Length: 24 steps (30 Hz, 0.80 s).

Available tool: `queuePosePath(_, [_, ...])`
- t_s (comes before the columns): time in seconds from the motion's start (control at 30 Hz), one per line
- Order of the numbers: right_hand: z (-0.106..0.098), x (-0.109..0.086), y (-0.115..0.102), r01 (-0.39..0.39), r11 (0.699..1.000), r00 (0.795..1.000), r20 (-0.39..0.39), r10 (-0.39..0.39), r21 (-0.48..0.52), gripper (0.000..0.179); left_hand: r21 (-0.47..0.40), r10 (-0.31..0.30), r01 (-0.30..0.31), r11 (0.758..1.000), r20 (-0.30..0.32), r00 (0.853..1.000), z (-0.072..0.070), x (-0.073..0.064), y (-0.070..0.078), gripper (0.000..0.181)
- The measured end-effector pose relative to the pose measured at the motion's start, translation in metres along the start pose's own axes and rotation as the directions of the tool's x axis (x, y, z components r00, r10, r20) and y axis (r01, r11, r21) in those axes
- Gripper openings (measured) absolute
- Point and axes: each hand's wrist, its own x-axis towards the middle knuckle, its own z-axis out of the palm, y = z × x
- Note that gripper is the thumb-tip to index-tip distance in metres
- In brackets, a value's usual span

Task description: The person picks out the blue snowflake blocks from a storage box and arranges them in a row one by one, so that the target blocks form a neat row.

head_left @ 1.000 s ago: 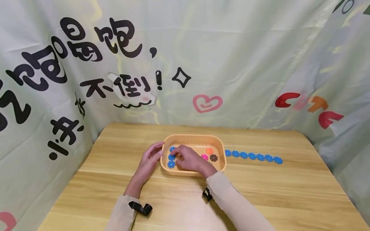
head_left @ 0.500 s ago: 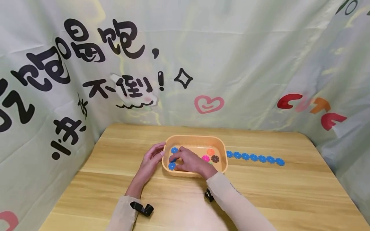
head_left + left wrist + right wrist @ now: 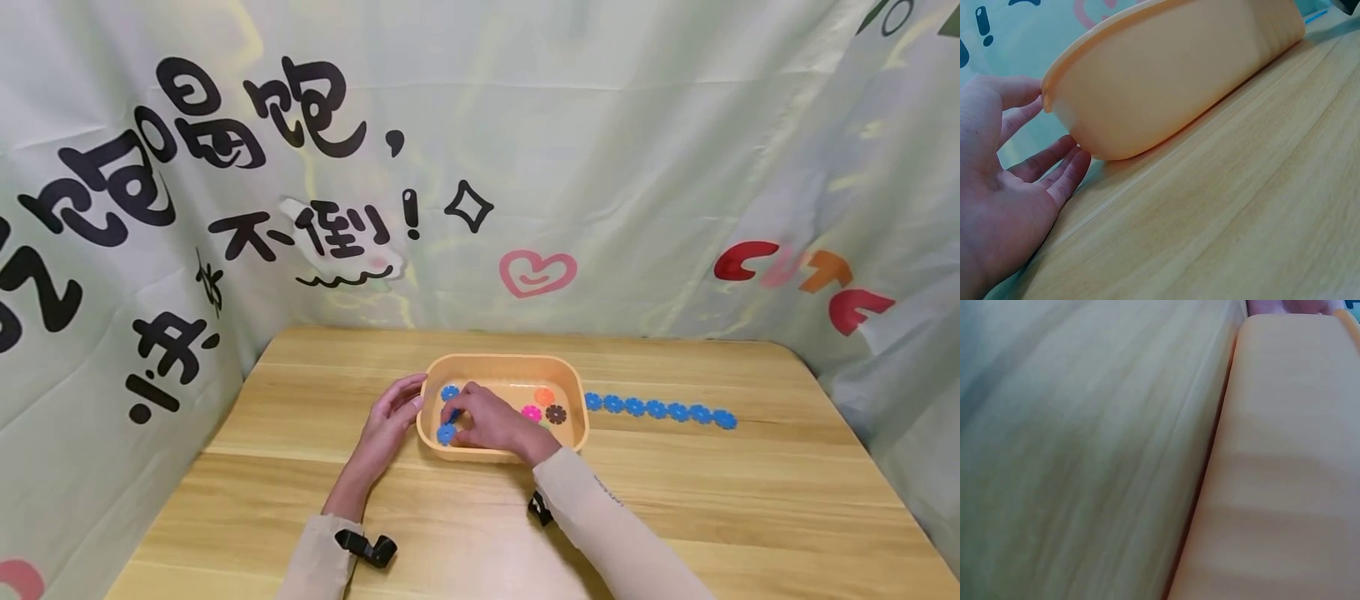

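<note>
An orange plastic basin [image 3: 510, 454] sits on the wooden table. My left hand [image 3: 387, 425] is at its left end; in the left wrist view, relaxed fingers [image 3: 1066, 178] touch the outer wall and the thumb is at the rim. Inside the basin, my right hand [image 3: 487, 421] pinches a blue snowflake disc [image 3: 454, 416], tilted and partly hidden by the fingers. One blue disc [image 3: 449, 392] lies behind it and another blue disc [image 3: 446, 433] in front. The right wrist view shows the basin's outer side [image 3: 1285, 456], not the pinching fingers.
Right of the basin, several blue snowflake discs [image 3: 656, 409] form a row on the table [image 3: 750, 500]. Inside its right half lie an orange disc [image 3: 544, 397], a pink disc [image 3: 531, 413] and a brown disc [image 3: 556, 414]. A printed curtain [image 3: 637, 167] stands behind the table.
My right fingers have closed on the middle blue disc, which lay flat between the other two and is now tilted in the pinch. My left hand stays at the basin's end.
</note>
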Motion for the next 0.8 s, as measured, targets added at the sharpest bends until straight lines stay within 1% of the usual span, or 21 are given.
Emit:
queuePosePath(0.1, [-0.001,-0.001,0.000,-0.023,0.999,0.999,-0.036,0.024,0.042,0.022,-0.008,0.006,-0.006,1.000,0.002,1.000,0.000,0.000,0.000,0.045])
queuePosePath(0.2, [-0.001,-0.001,0.000,-0.026,0.996,0.997,-0.064,0.031,0.081,0.019,-0.019,0.008,-0.008,1.000,0.001,1.000,0.000,0.000,0.001,0.044])
queuePosePath(0.33, [-0.001,-0.001,0.001,-0.056,0.989,0.994,-0.087,0.068,0.135,0.013,-0.017,0.003,-0.003,1.000,0.001,1.000,0.000,0.000,0.001,0.044])
queuePosePath(0.43, [-0.002,-0.001,0.000,-0.085,0.973,0.986,-0.121,0.113,0.213,0.011,-0.005,0.000,0.001,1.000,0.001,1.000,0.000,-0.001,0.000,0.043])
queuePosePath(0.57, [-0.005,-0.002,-0.002,-0.096,0.951,0.973,-0.174,0.152,0.296,0.008,-0.001,-0.008,0.008,1.000,-0.005,1.000,0.000,-0.001,-0.001,0.042])
queuePosePath(0.67, [-0.008,-0.005,-0.003,-0.083,0.945,0.969,-0.195,0.151,0.318,0.013,0.003,-0.017,0.017,1.000,-0.015,1.000,0.001,-0.002,0.000,0.039])
queuePosePath(0.8, [-0.012,-0.008,-0.007,-0.051,0.941,0.971,-0.203,0.124,0.334,0.021,0.009,-0.018,0.018,1.000,-0.019,1.000,0.000,-0.002,0.001,0.038])
